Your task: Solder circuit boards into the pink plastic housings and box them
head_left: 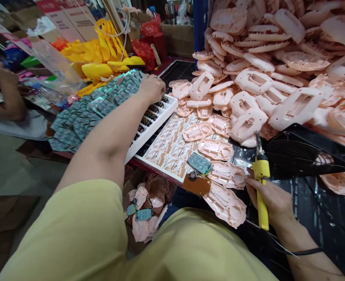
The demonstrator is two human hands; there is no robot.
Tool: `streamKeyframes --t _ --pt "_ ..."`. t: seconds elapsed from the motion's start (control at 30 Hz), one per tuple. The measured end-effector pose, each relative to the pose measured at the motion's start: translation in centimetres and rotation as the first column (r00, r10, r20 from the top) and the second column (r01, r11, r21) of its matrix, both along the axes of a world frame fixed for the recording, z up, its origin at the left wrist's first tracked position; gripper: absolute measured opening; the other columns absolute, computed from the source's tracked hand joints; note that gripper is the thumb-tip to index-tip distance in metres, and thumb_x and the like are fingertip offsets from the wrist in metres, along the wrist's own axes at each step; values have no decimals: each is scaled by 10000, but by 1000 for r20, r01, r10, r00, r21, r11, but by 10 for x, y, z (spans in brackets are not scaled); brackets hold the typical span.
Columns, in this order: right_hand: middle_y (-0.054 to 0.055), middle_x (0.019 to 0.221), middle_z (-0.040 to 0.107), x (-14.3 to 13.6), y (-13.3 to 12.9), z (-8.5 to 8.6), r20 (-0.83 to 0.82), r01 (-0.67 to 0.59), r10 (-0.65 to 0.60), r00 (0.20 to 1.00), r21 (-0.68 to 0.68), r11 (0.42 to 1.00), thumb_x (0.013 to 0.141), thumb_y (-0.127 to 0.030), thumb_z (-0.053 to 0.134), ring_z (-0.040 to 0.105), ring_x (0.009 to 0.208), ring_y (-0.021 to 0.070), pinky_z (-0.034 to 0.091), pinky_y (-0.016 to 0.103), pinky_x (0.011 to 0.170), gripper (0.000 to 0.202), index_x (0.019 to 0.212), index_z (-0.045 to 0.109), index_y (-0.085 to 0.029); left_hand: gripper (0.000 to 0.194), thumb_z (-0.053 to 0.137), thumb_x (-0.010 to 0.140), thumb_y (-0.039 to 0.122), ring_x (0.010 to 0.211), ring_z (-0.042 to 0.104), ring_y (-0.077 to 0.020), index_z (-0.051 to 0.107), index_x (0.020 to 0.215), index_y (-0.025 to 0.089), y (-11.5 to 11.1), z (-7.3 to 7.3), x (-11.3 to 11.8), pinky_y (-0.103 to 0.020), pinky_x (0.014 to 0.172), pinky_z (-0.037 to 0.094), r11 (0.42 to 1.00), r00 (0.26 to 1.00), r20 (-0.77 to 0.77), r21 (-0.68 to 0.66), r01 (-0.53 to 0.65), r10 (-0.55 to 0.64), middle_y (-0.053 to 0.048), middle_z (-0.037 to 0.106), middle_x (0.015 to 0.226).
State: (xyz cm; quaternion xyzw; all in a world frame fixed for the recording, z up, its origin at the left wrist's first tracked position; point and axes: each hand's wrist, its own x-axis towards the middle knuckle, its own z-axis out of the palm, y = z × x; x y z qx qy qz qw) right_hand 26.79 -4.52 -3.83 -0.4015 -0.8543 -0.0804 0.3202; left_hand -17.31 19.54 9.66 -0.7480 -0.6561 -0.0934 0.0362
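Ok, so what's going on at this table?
A person's right hand holds a yellow handheld tool with a metal tip, tip upward. The left hand is over the far end of a white slotted tray; whether it grips anything is hidden. Between the hands, pale pink plastic shells lie open, with a green rectangular circuit board at one's left end.

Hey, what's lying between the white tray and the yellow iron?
Between the white tray and the yellow iron, the head view shows a patterned sheet, several pink shells and a green circuit board.
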Motion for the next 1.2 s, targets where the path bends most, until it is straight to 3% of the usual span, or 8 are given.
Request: streamKeyframes --t 0.2,0.3,0.4,0.53,0.63,0.77,0.93,1.2 --pt "43 927 734 0 1 7 -37 50 -50 998 14 999 824 -141 671 699 731 160 546 265 674 251 1058 631 -223 403 578 878 470 850 567 -69 565 1066 114 -9 22 8 -255 854 440 980 882 469 156 -125 38 24 709 979" --pt "60 1005 728 -3 3 20 -126 41 -46 991 -41 998 836 -164 667 713 864 191 565 281 741 277 1100 607 -225 416 558 873 536 844 602 -53 528 1085 180 -13 25 21 -223 783 462 972 814 581 205 -115 -26 40 696 967" --pt "64 1057 715 -11 13 34 -205 -1 -23 978 -119 993 855 -214 656 704 926 195 560 292 787 283 1127 581 -236 423 567 838 597 807 571 -56 502 1032 227 -27 27 48 -217 742 489 970 646 758 214 -113 -92 81 652 865" --pt "79 1037 705 -36 43 41 -155 -115 81 985 -225 968 926 -219 527 680 945 196 522 293 779 205 1124 575 -197 259 594 828 433 642 523 -72 520 898 195 -69 25 95 -249 662 511 996 477 875 87 19 -85 32 575 780" --pt "77 974 700 -57 68 37 -29 -105 101 994 -296 949 939 -224 484 657 902 201 488 295 760 176 1076 586 -182 250 639 772 414 587 532 -99 584 834 178 -104 7 124 -278 600 496 962 585 807 -94 255 -77 2 605 730" --pt "93 928 685 -69 84 33 120 -49 95 988 -342 938 929 -219 488 616 839 208 429 286 707 171 1058 591 -174 218 609 795 364 708 620 -147 656 824 153 -131 -28 146 -280 674 490 848 754 627 -279 450 -194 -9 670 720" --pt "95 925 675 -50 75 36 244 16 77 967 -358 933 914 -176 516 590 839 192 381 261 682 204 1105 590 -177 202 576 812 300 778 648 -158 709 888 167 -132 -54 160 -269 706 480 815 768 571 -274 511 -290 -11 720 797" --pt "74 899 697 -9 48 41 257 28 45 965 -275 961 916 -188 548 622 804 166 424 248 651 188 1087 625 -183 159 571 791 222 783 649 -157 696 839 138 -124 -60 189 -245 710 471 802 772 533 -258 538 -347 -35 720 813"
